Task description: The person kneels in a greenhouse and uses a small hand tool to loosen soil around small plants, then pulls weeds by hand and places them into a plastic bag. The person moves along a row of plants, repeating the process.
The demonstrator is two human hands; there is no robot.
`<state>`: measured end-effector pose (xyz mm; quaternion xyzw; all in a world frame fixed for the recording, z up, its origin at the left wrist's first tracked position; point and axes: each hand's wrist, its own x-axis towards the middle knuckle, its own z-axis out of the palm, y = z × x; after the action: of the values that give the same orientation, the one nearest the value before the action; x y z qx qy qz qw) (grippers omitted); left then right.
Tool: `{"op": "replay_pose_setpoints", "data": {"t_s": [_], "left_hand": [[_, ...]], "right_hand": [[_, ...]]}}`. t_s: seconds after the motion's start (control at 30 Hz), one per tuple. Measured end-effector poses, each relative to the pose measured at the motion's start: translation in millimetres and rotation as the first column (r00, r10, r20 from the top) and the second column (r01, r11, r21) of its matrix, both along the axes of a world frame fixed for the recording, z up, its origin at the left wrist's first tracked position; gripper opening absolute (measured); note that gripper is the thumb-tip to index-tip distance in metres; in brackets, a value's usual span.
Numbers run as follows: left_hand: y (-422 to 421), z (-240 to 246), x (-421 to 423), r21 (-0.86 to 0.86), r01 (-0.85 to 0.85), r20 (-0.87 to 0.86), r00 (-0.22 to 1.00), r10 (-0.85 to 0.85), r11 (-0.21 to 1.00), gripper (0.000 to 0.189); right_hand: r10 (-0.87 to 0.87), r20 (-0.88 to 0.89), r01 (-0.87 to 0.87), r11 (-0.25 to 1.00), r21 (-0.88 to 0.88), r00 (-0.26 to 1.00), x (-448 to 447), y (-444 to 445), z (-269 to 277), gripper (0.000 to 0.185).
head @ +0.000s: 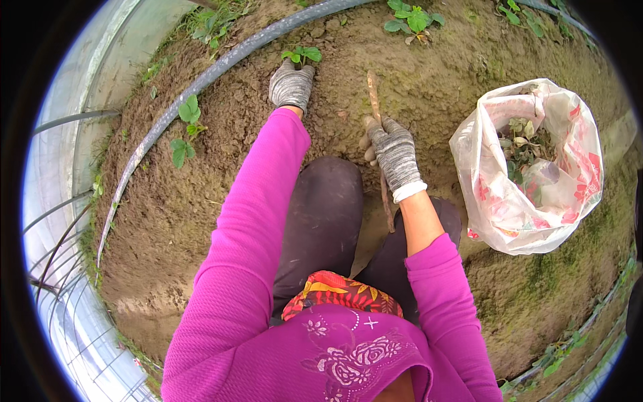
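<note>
My left hand point(292, 86), in a grey knit glove, is down on the loose soil at the base of a small strawberry plant point(303, 54). Its fingertips are hidden by the leaves and the soil, so its grip does not show. My right hand point(393, 143), gloved the same way, is closed around a thin wooden stick point(373, 93). One end of the stick points away from me over the bed, and the other runs down between my knees.
To my right stands an open plastic bag point(527, 171) with dry leaves inside. A grey hose point(211, 75) curves across the soil bed point(226, 135). More strawberry plants point(414, 21) grow ahead and one point(186, 130) at left. Plastic greenhouse sheeting point(95, 65) borders the left side.
</note>
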<state>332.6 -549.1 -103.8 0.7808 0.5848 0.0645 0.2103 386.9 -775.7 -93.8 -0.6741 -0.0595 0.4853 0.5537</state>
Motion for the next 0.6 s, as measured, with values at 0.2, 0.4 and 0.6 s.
{"op": "replay_pose_setpoints", "data": {"t_s": [0.2, 0.4, 0.6], "left_hand": [[-3, -8, 1, -0.02, -0.059, 0.067, 0.996, 0.06, 0.998, 0.052], [-16, -1, 15, 0.055, -0.222, 0.048, 0.974, 0.22, 0.973, 0.046], [-17, -11, 15, 0.156, -0.268, 0.079, 0.963, 0.258, 0.951, 0.044]], "right_hand": [[-0.041, -0.019, 0.04, 0.999, -0.027, 0.999, 1, -2, 6, 0.022], [-0.066, -0.044, 0.067, 0.998, 0.0, 0.997, -1, -3, 3, 0.025], [-0.077, -0.032, 0.077, 0.997, 0.016, 0.997, -6, -1, 2, 0.025]]}}
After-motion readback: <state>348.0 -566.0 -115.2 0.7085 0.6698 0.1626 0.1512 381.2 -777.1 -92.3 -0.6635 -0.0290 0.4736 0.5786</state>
